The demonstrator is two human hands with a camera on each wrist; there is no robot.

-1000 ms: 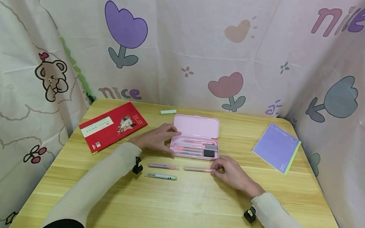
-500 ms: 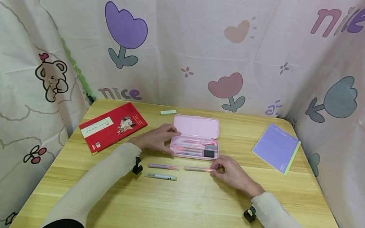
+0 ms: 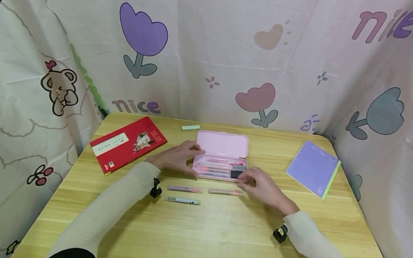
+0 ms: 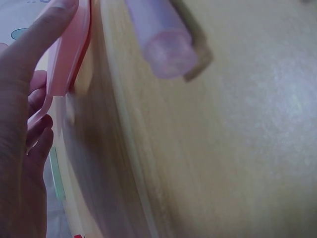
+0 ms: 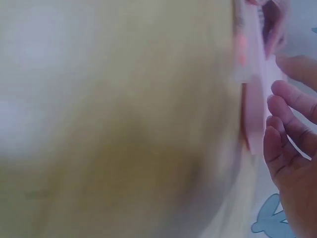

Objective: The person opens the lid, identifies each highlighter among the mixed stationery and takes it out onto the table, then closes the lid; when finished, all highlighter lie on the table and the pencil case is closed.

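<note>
Pink pencil case (image 3: 222, 146) sits toward the far middle of the desk (image 3: 219, 238), its lid folded back. We see the left hand (image 3: 176, 157) gripping its left end, thumb along the near side and fingers round the far side. The right hand (image 3: 263, 188) is at the near right corner, fingers loosely bent and holding nothing that we can see; whether the fingertips touch the case, we cannot tell. Slim pens (image 3: 213, 169) and a black block (image 3: 235, 174) lie in the near compartment. Just beside the right hand we find a pink pen (image 3: 224, 192), with a purple pen (image 3: 185, 189) and a white-and-green pen (image 3: 183, 200) farther left. A red book (image 3: 127, 144) and a purple notebook (image 3: 311, 167) flank the case.
</note>
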